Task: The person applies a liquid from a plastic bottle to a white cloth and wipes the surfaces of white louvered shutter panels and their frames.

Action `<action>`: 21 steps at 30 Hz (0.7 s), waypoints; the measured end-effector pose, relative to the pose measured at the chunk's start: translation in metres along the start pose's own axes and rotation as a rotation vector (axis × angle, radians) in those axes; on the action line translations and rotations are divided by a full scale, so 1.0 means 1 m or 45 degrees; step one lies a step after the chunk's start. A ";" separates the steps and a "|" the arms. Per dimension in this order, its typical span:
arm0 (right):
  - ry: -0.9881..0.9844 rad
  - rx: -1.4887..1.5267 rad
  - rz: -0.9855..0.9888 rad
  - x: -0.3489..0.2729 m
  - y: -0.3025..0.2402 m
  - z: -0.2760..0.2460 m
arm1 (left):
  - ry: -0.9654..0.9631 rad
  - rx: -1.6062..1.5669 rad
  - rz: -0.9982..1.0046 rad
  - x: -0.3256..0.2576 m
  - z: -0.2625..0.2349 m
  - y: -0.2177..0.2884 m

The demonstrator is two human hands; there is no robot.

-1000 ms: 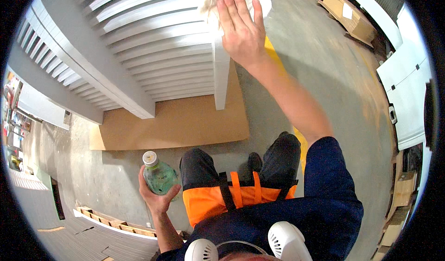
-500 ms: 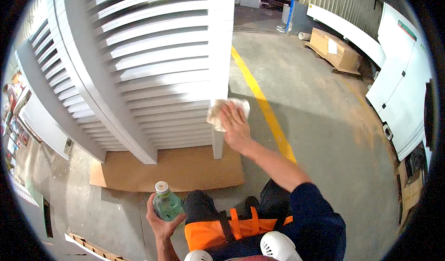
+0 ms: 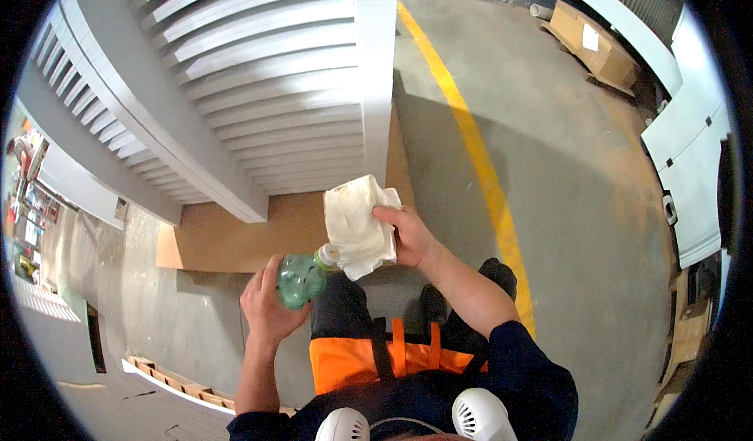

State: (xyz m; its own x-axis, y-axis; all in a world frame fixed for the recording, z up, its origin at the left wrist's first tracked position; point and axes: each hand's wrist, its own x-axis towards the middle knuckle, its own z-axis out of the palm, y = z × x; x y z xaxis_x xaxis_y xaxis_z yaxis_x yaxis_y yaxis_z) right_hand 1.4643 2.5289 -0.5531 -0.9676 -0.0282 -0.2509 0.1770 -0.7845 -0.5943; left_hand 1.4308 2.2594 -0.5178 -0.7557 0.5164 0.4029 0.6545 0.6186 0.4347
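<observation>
A green-tinted clear plastic bottle (image 3: 300,279) with a white cap lies tilted in my left hand (image 3: 265,304), whose fingers are closed round its body. Its cap end points right, at the lower edge of a folded white cloth (image 3: 357,225); whether they touch I cannot tell. The cloth is pinched in my right hand (image 3: 409,235), thumb on top, the other fingers hidden beneath. Just beyond both hands stands a white louvred panel (image 3: 378,72) with horizontal slats, upright on a sheet of brown cardboard (image 3: 227,241).
More louvred panels (image 3: 102,119) stand at the left. A yellow line (image 3: 471,135) curves along the grey floor on the right. Farther right are a cardboard box (image 3: 596,45) and a white cabinet (image 3: 694,159). A wooden pallet (image 3: 180,382) lies at the lower left.
My right hand has drawn the cloth off the panel's edge, back toward me. My left hand has raised the bottle and tipped its cap toward the cloth. The view has shifted downward.
</observation>
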 end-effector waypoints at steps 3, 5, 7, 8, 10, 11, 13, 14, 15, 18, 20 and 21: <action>-0.039 -0.055 0.102 -0.005 0.021 -0.002 | -0.007 0.206 0.054 0.008 0.001 0.001; -0.065 -0.092 0.172 -0.004 0.023 0.003 | -0.021 0.279 0.069 0.013 0.002 0.002; -0.038 -0.177 0.129 -0.009 0.023 0.007 | -0.069 0.329 0.068 0.016 -0.001 0.002; -0.048 -0.214 0.060 -0.009 0.027 0.006 | -0.067 0.341 0.083 0.017 0.000 0.003; 0.001 -0.225 0.011 -0.008 0.031 0.005 | -0.064 0.363 0.111 0.021 0.001 0.006; 0.060 -0.200 0.032 -0.005 0.031 0.004 | -0.066 0.408 0.142 0.024 0.001 0.006; 0.118 -0.158 0.059 0.000 0.032 -0.001 | -0.066 0.497 0.212 0.032 0.001 0.005; 0.119 -0.141 0.064 0.002 0.033 -0.005 | -0.068 0.516 0.220 0.034 0.001 0.005; 0.119 -0.123 0.069 0.004 0.033 -0.008 | -0.070 0.535 0.230 0.035 0.000 0.004; 0.195 -0.129 0.067 0.004 0.031 -0.002 | -0.075 0.588 0.267 0.042 -0.002 0.002; 0.320 -0.166 0.052 0.001 0.028 0.003 | -0.098 0.619 0.270 0.045 -0.005 0.004; 0.381 -0.186 0.047 0.001 0.027 0.005 | -0.113 0.632 0.268 0.049 -0.005 0.006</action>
State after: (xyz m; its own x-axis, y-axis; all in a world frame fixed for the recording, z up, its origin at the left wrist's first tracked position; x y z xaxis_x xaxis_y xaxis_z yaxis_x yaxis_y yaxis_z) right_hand 1.4670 2.5042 -0.5652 -0.8681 0.1454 -0.4746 0.2555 -0.6888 -0.6784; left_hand 1.3978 2.2857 -0.4909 -0.6231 0.6936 0.3615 0.7175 0.6909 -0.0888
